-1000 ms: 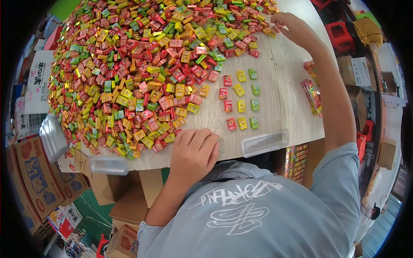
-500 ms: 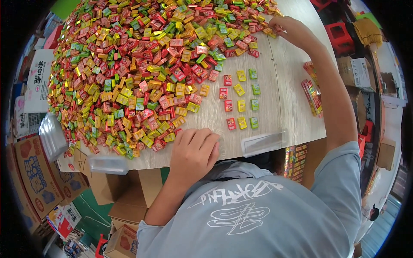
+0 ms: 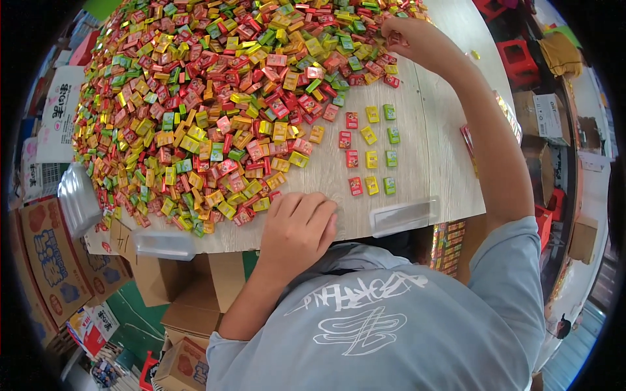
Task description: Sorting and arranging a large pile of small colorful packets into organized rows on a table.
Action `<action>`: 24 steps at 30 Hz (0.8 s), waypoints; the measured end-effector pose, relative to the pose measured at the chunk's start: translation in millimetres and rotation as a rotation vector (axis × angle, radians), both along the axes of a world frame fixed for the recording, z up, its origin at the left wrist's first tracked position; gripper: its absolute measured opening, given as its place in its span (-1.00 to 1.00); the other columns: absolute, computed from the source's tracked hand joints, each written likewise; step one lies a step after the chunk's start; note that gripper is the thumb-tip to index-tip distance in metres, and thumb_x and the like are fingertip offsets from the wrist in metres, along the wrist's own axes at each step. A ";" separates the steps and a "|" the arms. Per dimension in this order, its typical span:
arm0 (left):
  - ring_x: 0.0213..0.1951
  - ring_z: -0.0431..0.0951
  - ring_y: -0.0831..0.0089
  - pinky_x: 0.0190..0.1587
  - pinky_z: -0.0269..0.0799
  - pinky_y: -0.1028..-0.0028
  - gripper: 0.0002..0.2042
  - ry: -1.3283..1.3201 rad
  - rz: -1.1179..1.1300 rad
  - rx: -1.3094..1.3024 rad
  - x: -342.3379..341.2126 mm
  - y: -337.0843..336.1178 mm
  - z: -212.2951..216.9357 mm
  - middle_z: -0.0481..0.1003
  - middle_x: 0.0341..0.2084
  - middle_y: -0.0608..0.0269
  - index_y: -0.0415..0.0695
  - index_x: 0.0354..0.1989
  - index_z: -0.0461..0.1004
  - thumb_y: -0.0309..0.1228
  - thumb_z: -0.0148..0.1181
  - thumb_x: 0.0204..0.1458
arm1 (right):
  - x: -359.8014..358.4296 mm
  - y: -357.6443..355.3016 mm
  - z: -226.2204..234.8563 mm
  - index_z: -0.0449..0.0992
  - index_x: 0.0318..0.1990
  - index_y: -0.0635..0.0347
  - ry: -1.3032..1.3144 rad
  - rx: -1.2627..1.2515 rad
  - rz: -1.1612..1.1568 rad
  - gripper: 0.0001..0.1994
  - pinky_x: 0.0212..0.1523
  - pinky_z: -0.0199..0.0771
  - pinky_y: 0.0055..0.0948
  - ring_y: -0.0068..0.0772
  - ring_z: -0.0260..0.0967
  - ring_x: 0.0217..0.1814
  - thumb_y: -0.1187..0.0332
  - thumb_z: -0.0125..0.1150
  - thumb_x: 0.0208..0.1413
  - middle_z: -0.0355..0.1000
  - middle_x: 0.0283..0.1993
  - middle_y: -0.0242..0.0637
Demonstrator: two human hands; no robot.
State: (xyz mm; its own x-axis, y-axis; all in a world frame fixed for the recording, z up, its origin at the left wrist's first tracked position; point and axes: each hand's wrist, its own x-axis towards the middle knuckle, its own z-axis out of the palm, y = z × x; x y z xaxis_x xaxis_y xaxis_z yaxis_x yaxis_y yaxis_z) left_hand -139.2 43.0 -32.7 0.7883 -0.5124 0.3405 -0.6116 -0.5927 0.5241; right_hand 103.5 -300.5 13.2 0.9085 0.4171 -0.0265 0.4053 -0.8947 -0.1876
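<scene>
A large heap of small red, yellow, green and orange boxed sweets (image 3: 215, 111) covers the left and far parts of the table. At the heap's far right edge is my right hand (image 3: 417, 42), fingers curled in among the sweets; what they pinch is hidden. My left hand (image 3: 297, 225) rests palm down on the table's near edge, its fingers loosely extended and holding nothing. Between my hands, short columns of single boxes stand apart from the heap: red (image 3: 352, 158), yellow (image 3: 371, 159) and green (image 3: 390, 158).
One clear plastic tray (image 3: 404, 217) lies right of my left hand, another (image 3: 164, 246) at the near left edge. Stacked clear trays (image 3: 79, 199) stand farther left. A lone yellow sweet (image 3: 475, 55) lies beyond my right forearm. Open cardboard boxes (image 3: 189, 280) sit below the table edge.
My right hand has shifted left along the heap's far edge, its fingers curling more. The lone yellow sweet beyond my forearm has come into sight. My left hand stays resting in place.
</scene>
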 end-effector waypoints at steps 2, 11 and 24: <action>-0.13 0.51 0.31 -0.01 0.41 0.23 -0.83 0.006 -0.004 -0.015 -0.5 -1.3 -0.4 0.54 -0.19 0.36 -0.05 -0.18 0.59 -0.36 0.32 0.06 | -2.9 -1.4 -3.6 0.50 -0.06 0.18 -0.072 -0.005 0.034 -0.81 0.01 0.55 -0.17 -0.07 0.55 -0.07 0.39 0.33 0.25 0.56 -0.18 -0.17; -0.16 0.53 0.23 -0.08 0.41 0.21 -0.81 0.010 0.001 -0.056 0.6 -2.3 2.8 0.57 -0.21 0.32 -0.07 -0.19 0.61 -0.45 0.36 0.00 | -14.1 -2.3 -3.9 0.51 -0.05 0.20 -0.060 -0.038 0.027 -0.83 0.05 0.55 -0.19 -0.10 0.56 0.02 0.42 0.29 0.27 0.54 -0.09 -0.19; -0.16 0.54 0.23 -0.08 0.42 0.21 -0.82 0.020 0.012 -0.047 -1.0 -1.2 1.8 0.58 -0.20 0.31 -0.07 -0.19 0.62 -0.46 0.36 0.00 | -31.9 -12.9 -6.9 0.52 -0.03 0.21 -0.008 0.048 -0.055 -0.78 0.03 0.56 -0.25 -0.13 0.60 -0.03 0.41 0.37 0.23 0.62 -0.10 -0.17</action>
State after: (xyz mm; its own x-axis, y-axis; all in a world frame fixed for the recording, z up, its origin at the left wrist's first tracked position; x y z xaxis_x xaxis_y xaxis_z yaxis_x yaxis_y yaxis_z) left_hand -140.2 41.9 -31.0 0.8012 -0.4868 0.3479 -0.5937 -0.5739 0.5641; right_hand 71.6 -313.4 6.3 0.9301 0.3674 -0.0006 0.3576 -0.9056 -0.2283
